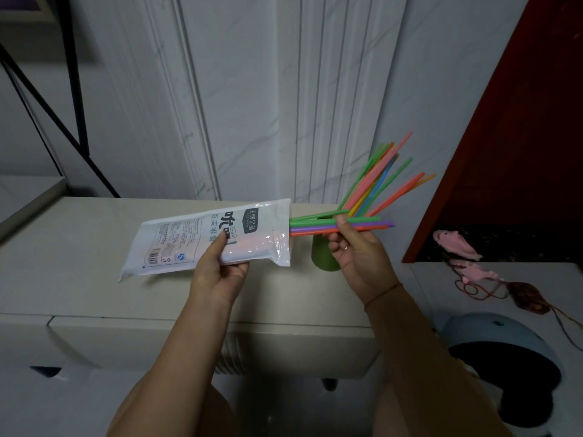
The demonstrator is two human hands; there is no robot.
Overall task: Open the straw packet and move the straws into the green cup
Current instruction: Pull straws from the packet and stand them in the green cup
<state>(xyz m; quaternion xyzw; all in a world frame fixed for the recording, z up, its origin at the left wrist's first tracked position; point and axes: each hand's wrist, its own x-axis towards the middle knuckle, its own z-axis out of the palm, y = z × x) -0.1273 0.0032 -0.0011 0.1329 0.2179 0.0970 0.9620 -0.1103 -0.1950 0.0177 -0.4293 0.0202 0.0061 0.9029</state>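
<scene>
Right of the packet (202, 244), straws (373, 184) stand in the cup (323, 258).

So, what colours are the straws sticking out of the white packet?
The thin plastic straws are green, purple and orange; head view.

Cream cabinet (79, 238); black frame (78, 89) — pink toy (457, 244) at right

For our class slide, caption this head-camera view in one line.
Left hand grips the straw packet; right hand pinches straws jutting from its open end, near the green cup.
</scene>
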